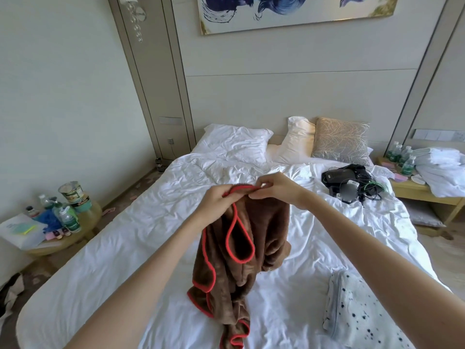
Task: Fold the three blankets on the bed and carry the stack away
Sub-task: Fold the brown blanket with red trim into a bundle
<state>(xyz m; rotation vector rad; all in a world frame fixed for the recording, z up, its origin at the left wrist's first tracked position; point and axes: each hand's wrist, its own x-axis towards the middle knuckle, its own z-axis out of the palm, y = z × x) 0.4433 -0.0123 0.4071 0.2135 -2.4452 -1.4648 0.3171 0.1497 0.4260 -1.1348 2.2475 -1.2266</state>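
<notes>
Both hands, left hand (217, 201) and right hand (273, 186), pinch the brown blanket's (241, 250) red edge, lifting it above the bed (125, 235), probably to find corners.

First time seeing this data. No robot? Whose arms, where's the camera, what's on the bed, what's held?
No robot: a single picture from a wide-angle camera on a person's head, looking forward and down. The bare arms are theirs. The left hand and right hand both hold the red-trimmed edge of a brown blanket, which hangs crumpled onto the white bed. A spotted blanket, apparently folded, lies near right. Farther back: black devices with cables, and pillows.
</notes>
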